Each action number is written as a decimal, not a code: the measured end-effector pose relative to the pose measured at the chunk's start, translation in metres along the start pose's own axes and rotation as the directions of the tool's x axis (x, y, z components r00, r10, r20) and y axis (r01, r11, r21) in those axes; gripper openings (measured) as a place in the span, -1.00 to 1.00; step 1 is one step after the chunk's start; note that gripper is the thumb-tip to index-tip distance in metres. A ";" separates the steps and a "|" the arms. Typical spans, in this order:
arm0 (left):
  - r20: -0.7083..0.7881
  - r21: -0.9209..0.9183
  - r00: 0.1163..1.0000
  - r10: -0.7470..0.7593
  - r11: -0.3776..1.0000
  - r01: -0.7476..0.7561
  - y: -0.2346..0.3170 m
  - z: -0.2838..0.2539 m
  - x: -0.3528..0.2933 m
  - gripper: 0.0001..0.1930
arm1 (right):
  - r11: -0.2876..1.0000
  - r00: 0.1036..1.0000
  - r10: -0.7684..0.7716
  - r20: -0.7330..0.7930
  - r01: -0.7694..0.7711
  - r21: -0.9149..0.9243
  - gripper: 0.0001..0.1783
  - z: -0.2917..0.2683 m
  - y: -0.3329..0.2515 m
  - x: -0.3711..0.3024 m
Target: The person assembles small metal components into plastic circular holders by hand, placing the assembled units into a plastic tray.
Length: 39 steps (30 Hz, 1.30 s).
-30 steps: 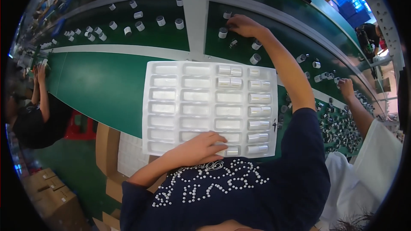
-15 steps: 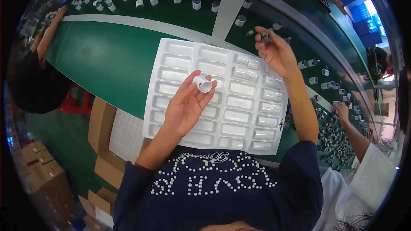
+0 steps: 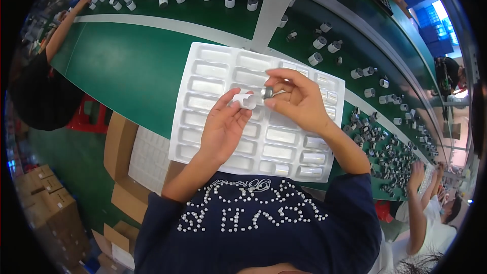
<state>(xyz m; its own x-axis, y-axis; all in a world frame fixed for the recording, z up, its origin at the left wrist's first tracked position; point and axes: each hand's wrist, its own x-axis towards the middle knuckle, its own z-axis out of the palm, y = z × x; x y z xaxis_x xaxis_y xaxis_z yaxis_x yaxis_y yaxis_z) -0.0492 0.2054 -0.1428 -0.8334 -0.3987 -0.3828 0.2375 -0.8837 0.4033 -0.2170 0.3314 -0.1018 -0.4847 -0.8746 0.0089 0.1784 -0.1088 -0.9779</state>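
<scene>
Over the white plastic tray (image 3: 188, 116), my left hand (image 3: 224, 129) is closed on a short white sleeve (image 3: 245, 101), its hollow end turned to the right. My right hand (image 3: 299, 99) pinches a small dark grey metal part (image 3: 268, 92) between thumb and fingers. That part is just right of the sleeve's open end, with a narrow gap between them. White cylinders lie in some of the tray's right-hand pockets, such as one cylinder (image 3: 312, 158) near the front. Part of the tray's right side is hidden under my right hand and forearm.
Several white cylinders (image 3: 230, 1) stand on the green belt beyond the tray. Many small metal parts (image 3: 378, 155) are heaped to the right. A co-worker's arm (image 3: 63, 28) reaches in at left, another's (image 3: 418, 198) at right. An open carton (image 3: 117, 147) sits lower left.
My right hand has come from the belt back to the tray, carrying the metal part to the sleeve. My left hand stays nearly in place. The co-worker at right has drawn back from the heap.
</scene>
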 end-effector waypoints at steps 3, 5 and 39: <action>0.019 -0.008 0.999 0.041 0.999 -0.041 -0.006 0.003 -0.002 -0.61 | 0.896 0.974 -0.203 0.099 0.226 -0.382 -0.58 0.006 0.005 -0.005; 0.031 -0.006 0.997 0.066 0.998 -0.066 -0.009 0.005 -0.004 -0.62 | 0.759 0.930 -0.318 0.185 0.366 -0.538 -0.55 0.006 0.006 -0.005; 0.226 0.669 0.973 0.036 0.721 -0.182 -0.023 0.009 0.004 -0.61 | 0.182 0.588 -0.656 0.474 0.732 -0.656 -0.73 -0.002 0.012 -0.021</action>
<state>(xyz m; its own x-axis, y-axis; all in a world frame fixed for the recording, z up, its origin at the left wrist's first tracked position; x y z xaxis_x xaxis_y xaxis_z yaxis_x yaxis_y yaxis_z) -0.0626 0.2260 -0.1460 -0.9158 -0.3639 -0.1701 -0.0110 -0.4006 0.9162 -0.2060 0.3497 -0.1142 0.0040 -0.6667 0.7453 -0.8843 -0.3503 -0.3086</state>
